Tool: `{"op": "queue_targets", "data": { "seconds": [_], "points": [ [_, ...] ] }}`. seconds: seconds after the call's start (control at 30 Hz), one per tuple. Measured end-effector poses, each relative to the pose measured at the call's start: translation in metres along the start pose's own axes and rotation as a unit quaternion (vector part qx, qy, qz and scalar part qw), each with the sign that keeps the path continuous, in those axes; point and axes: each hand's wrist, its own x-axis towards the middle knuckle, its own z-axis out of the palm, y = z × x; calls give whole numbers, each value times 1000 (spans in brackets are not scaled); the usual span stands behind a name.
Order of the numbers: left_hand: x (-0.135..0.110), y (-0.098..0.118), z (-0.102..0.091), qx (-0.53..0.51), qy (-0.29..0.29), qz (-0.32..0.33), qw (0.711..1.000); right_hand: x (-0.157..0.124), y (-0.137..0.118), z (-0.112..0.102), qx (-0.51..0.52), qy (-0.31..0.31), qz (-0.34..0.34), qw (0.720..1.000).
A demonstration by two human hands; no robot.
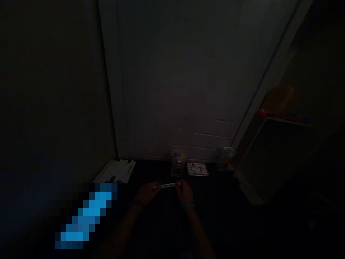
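A slim white marker (pixel 167 185) lies level between my two hands, dark print along its barrel. The fingers of my left hand (pixel 148 191) are closed round its left end. At the other end, my right hand (pixel 184 191) pinches it in the same way. Just beyond my hands stands a clear pouch (pixel 178 163) with small coloured items in it. To its right lies a flat pack of white markers (pixel 197 169). Several loose white markers (pixel 118 169) lie in a row at the left. Dim light hides finer detail.
A clear plastic container (pixel 226 157) stands at the back right by the pale wall (pixel 172 79). A box-like cabinet (pixel 280 158) rises on the right, with an orange item (pixel 277 99) on top. A blurred blue glowing patch (pixel 88 216) is at the lower left.
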Motion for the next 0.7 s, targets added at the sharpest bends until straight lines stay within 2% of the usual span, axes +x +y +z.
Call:
{"op": "queue_targets", "data": {
  "seconds": [0.33,0.7],
  "points": [
    [0,0,-1,-5,-5,24,1000,0,-1,1,-8,-1,9,1000],
    [-1,4,-1,21,2,-9,1000,0,-2,-1,-8,-1,9,1000]
  ]
}}
